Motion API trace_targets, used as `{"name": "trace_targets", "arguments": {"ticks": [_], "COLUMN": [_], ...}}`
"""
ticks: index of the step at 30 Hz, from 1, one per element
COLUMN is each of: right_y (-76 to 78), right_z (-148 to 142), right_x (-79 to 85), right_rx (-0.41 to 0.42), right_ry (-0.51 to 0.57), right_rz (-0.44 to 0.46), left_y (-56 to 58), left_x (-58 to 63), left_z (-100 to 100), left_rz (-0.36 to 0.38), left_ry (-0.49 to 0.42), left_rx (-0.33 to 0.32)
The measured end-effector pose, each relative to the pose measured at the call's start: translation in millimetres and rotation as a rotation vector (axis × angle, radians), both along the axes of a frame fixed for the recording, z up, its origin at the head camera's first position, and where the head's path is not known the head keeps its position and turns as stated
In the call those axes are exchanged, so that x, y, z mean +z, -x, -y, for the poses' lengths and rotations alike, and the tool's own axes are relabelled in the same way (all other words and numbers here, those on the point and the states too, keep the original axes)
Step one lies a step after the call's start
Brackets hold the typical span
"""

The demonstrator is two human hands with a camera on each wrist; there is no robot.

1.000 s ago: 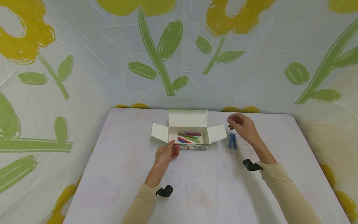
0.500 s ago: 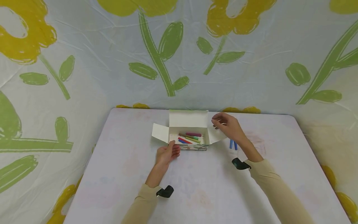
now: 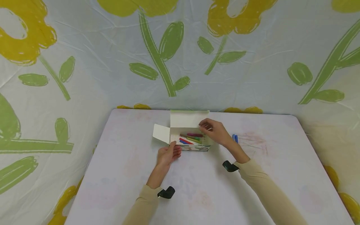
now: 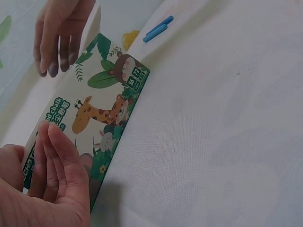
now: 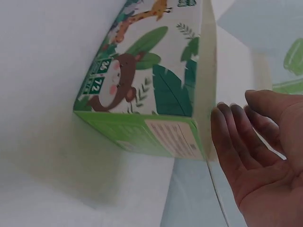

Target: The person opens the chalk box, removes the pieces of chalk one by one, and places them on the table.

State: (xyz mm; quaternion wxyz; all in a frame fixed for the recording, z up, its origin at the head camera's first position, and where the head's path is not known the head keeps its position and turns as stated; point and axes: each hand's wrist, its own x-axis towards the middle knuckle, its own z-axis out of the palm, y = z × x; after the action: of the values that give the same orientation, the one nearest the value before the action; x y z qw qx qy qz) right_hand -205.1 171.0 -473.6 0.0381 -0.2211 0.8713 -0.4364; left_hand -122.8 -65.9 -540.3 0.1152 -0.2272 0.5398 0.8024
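An open white chalk box [image 3: 189, 114] printed with animals stands on the table. Inside lie several sticks of chalk, among them a purple stick [image 3: 194, 135], a yellow-green stick [image 3: 194, 140] and a red stick [image 3: 186, 141]. My left hand [image 3: 166, 155] grips the box's front wall near its left corner, thumb over the rim, fingers along the printed face. Over the box's right end hovers my right hand [image 3: 217, 132], fingers loosely bent. No thing shows between its fingers in the right wrist view, where dusty fingertips [image 5: 218, 113] overlap the box's edge.
Two blue chalk sticks [image 3: 235, 138] lie on the table right of the box, partly behind the right wrist. The box's left flap [image 3: 161, 133] sticks outward; its right flap is mostly hidden by the hand. A flowered cloth [image 3: 112, 62] hangs behind the table.
My right hand has moved left, from above the blue chalk sticks to over the box's right end. The left hand keeps its grip on the box, and the visible chalk lies the same.
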Motion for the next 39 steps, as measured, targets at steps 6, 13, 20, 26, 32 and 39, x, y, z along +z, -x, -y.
{"name": "trace_targets", "arguments": {"ticks": [6,13,20,26,32,39], "right_y": [-0.3,2.1,3.5,1.8,4.1,6.3], "right_z": [15,32,44,50,57,71], "right_x": [-11.2,-21.7,-29.7,-28.2,-21.7,-16.2], "right_rx": [0.081,0.163,0.212,0.187,0.157,0.196], "right_ry": [0.002,-0.009,-0.083,-0.181,-0.310,-0.463], "right_rz": [0.004,0.026,0.032,0.054,0.106,0.084], "left_y": [0.7,0.6,0.2,0.9,1.2,1.8], "left_x": [-2.8,-2.5,-1.2,-0.8,-0.6,-2.2], "left_z": [1,2,2,0,-1,-1], "left_rz": [-0.008,-0.019,-0.019,-0.005,-0.004,-0.005], "left_ry": [-0.004,-0.005,-0.005,-0.012,-0.020,-0.020], "left_rx": [-0.003,-0.004,0.005,0.013,0.012,0.020]}}
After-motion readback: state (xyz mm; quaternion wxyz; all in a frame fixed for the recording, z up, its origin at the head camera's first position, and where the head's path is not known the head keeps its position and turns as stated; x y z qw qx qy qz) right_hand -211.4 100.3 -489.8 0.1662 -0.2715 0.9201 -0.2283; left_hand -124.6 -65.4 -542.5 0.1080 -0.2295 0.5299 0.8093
